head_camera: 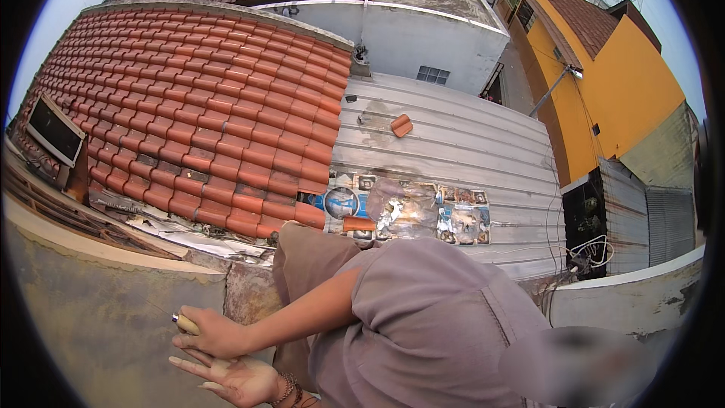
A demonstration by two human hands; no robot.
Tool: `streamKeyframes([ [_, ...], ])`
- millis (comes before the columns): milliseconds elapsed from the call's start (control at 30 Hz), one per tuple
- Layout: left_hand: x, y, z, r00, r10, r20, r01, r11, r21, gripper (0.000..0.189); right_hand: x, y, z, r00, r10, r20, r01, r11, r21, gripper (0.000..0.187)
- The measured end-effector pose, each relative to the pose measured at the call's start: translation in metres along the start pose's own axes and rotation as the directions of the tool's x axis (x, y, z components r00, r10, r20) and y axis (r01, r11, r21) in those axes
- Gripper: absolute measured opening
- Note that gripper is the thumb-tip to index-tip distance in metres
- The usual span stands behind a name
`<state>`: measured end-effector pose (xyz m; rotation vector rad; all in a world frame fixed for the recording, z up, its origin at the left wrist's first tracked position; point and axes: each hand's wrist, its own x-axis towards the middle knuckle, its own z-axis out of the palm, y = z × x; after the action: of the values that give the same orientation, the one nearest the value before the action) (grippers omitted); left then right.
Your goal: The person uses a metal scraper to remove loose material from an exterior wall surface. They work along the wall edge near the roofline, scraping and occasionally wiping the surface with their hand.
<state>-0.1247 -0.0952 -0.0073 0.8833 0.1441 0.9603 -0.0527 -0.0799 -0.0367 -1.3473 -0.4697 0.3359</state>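
My right hand [212, 331] is closed around the pale wooden handle [187, 324] of a small hand tool with a shiny metal ferrule. A very thin, faint shaft seems to point away to the upper left; its exact kind is unclear. Just below, my left hand [243, 377] lies palm up with its fingers apart and nothing in it. Its fingers partly pass under the right hand, and whether they touch cannot be told. Beaded bracelets [290, 390] circle the left wrist. Both hands are over a stained, greenish-grey concrete surface [102, 306].
Beyond a low wall [249, 294] spreads a red tile roof [215, 119]. Beside it is a corrugated metal roof [453, 136] with a loose tile [401, 125] and a weathered printed sheet [405, 209]. Coiled cables [592, 252] hang at right. A floodlight-like panel [55, 130] stands at left.
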Motion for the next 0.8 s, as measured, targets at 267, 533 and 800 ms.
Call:
streamKeyframes([
  [267,0.009,0.021,-0.012,0.982,0.007,-0.189,-0.016,0.999,-0.046,0.068,-0.016,0.007,0.027,0.986,-0.097,0.136,0.091,0.995,0.047,0.034],
  [533,0.010,0.030,-0.027,0.976,0.016,-0.216,-0.018,1.000,-0.006,0.068,-0.035,0.013,0.030,0.949,-0.075,0.305,0.076,0.997,0.010,0.035],
  [800,-0.008,-0.006,-0.033,0.999,0.026,-0.019,-0.022,0.981,0.193,0.072,-0.028,0.027,0.010,0.990,0.084,0.115,-0.079,0.996,-0.050,0.037],
])
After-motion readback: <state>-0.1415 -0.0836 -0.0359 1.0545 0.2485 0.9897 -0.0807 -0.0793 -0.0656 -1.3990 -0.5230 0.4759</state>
